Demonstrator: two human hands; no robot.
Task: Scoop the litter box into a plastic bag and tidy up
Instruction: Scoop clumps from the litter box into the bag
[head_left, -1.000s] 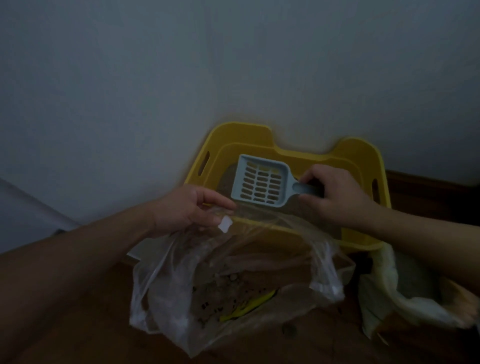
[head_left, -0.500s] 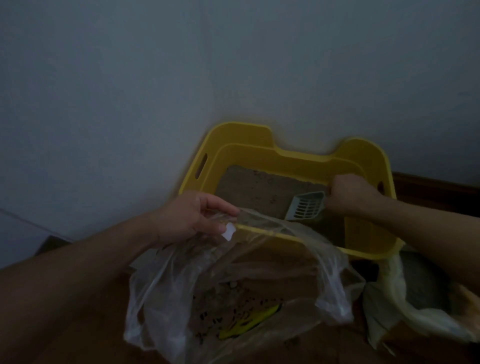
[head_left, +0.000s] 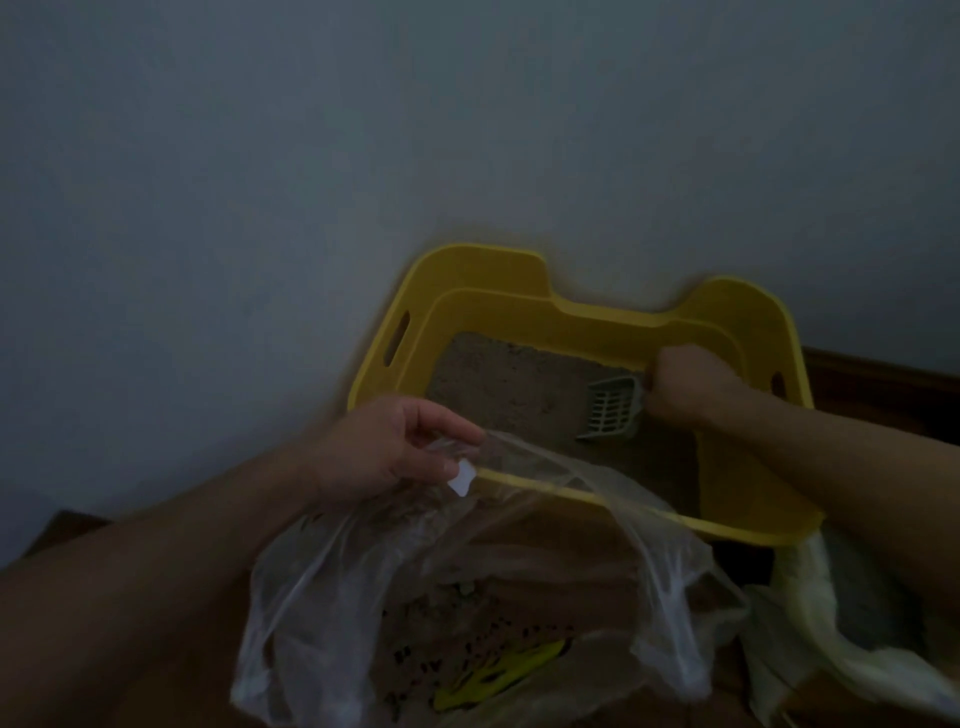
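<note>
Against the wall sits the yellow litter box (head_left: 524, 304). Right hand (head_left: 685, 387) grips the light, stiff scoop (head_left: 613, 408) in the litter; left hand (head_left: 400, 449) pinches the thin, floppy plastic bag's (head_left: 519, 597) rim, the best spot.

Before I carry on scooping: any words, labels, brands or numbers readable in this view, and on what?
None can be read.
Clear plastic bag: dark print and a yellow mark near its bottom, too blurred and dim to read.
Small white tag at the bag's rim by the left hand: looks blank.
Yellow litter box and scoop: no lettering visible.
</note>
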